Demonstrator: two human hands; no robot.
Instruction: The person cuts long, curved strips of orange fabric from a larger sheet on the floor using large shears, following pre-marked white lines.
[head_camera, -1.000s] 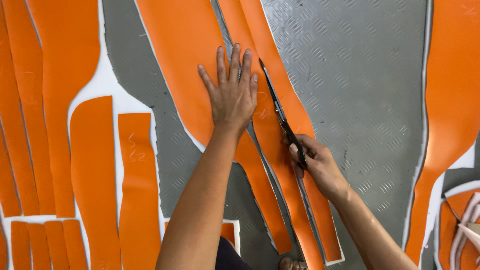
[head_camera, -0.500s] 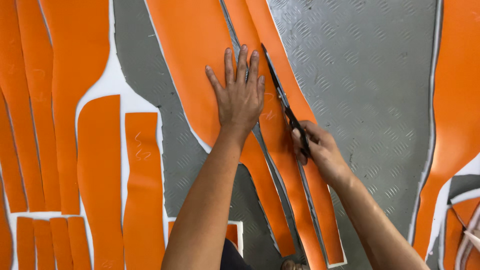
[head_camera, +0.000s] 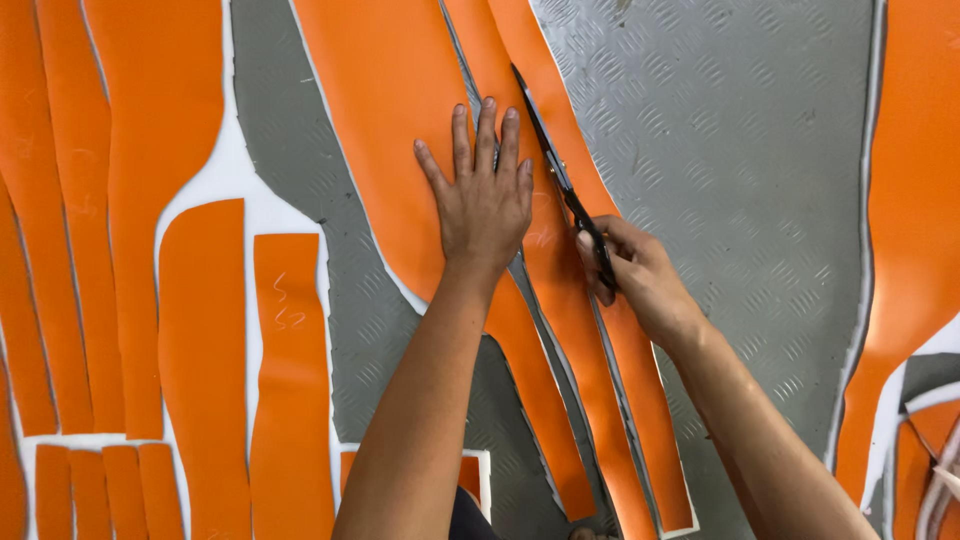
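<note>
Pointing up-left, scissors (head_camera: 560, 185) in right hand (head_camera: 640, 270), left hand (head_camera: 485, 205) flat

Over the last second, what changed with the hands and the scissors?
Little changed. The left hand remains pressed flat on the wide orange sheet, fingers spread. The right hand keeps its grip on the black scissors, blades along the cut line between the orange strips. The whole scene shifts slightly right in view, consistent with camera motion. The cut pieces on the left stay put.
</note>
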